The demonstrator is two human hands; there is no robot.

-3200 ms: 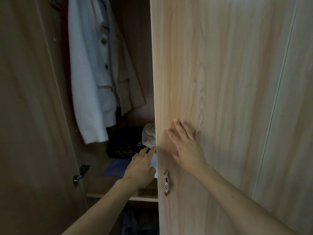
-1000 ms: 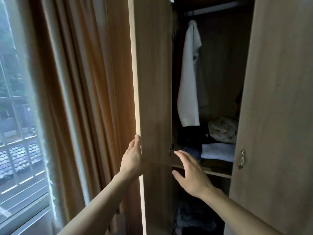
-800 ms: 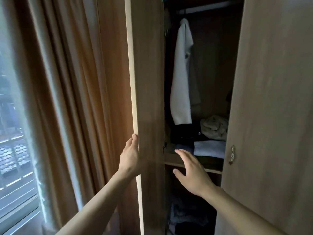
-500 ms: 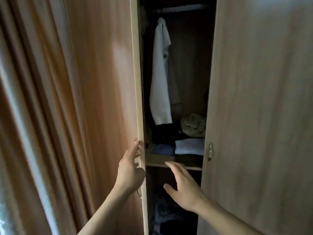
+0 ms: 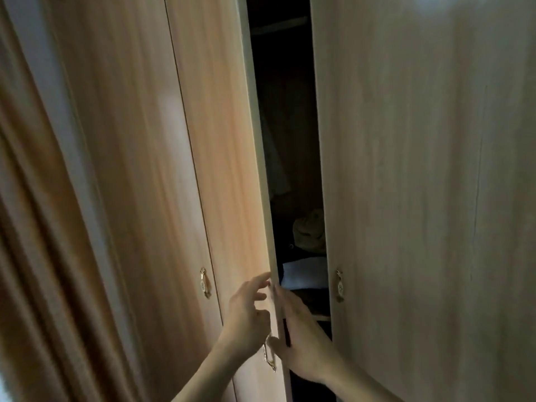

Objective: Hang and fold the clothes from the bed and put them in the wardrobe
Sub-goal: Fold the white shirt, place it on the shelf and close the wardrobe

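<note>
Wardrobe door [image 5: 226,169] ajar | left hand [image 5: 246,311], right hand [image 5: 301,340] fingers loosely extended at its edge, seemingly ungripped | no legible writing

Wardrobe door [image 5: 220,158]: pale wood-grain laminate, smooth, faint sheen where light falls. Right door [image 5: 420,184]: same grain, duller in shade. Door handles [image 5: 204,282]: small, brassy metal, glossy. Curtain [image 5: 32,227]: tan woven cloth, matt, soft folds. Folded garment [image 5: 304,272] on the shelf: light blue cloth, matt. Bundle [image 5: 309,230] above it: beige cloth, crumpled.
</note>
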